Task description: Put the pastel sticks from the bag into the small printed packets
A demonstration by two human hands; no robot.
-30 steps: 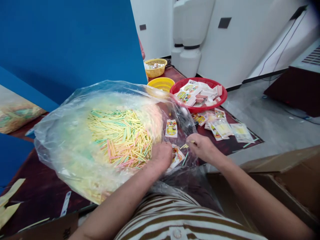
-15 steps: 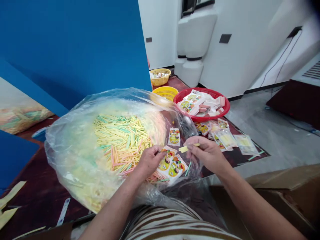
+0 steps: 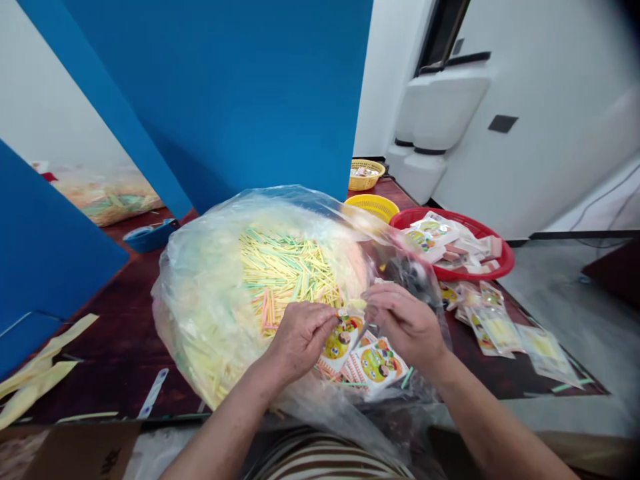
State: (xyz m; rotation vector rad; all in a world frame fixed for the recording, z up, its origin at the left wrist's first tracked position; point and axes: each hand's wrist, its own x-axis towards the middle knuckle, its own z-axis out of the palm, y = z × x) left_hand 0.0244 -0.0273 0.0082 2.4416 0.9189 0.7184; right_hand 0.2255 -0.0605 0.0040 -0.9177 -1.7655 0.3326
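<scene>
My left hand [image 3: 304, 337] is closed, pinching the edge of a small printed packet [image 3: 344, 339] with cartoon pictures on it. Fingers of my right hand [image 3: 406, 323] are closed at the packet's top corner, around pale yellow sticks [image 3: 357, 304] that show only in part. Whether the sticks are inside the packet I cannot tell. More printed packets [image 3: 381, 364] lie just below my hands on the plastic. To their left, a large clear plastic bag [image 3: 193, 293] gapes open, full of thin yellow, green and pink sticks [image 3: 287, 263].
Filled packets heap up in a red basket [image 3: 506, 257] at the right, with several clear-fronted packets [image 3: 500, 330] in front of it. Yellow baskets [image 3: 373, 205] stand behind. A blue panel [image 3: 260, 93] rises beyond the bag; yellow strips [image 3: 50, 363] lie at the left.
My right hand has brought the yellow sticks leftward to the top of a packet. My left hand has raised that packet's edge. The camera view has turned left.
</scene>
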